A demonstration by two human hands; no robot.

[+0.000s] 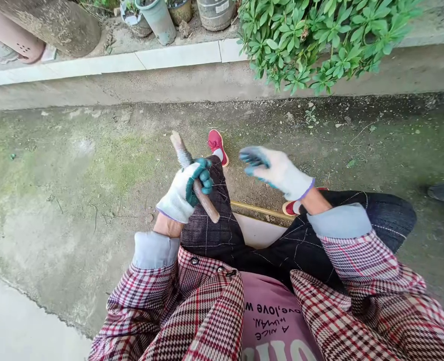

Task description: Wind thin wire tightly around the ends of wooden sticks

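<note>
My left hand (188,188), in a white glove with a green coated palm, is closed round a short wooden stick (207,203). Grey cord or wire (185,158) is wound round the stick just above my fist, and its pale upper end (176,140) sticks out beyond. To the right, apart from the stick, my right hand (276,170) is raised in a matching glove. Its fingers are stretched out and slightly blurred by motion. A faint thin strand seems to lead from my left fist towards the right, but I cannot follow it clearly.
Below my hands are my dark checked trousers (210,230) and a red shoe (216,143). A yellowish bar (261,208) shows between my legs. Ahead runs a low ledge (180,55) with several pots, a bucket (158,20) and a leafy bush (319,40). The ground (75,170) is mossy.
</note>
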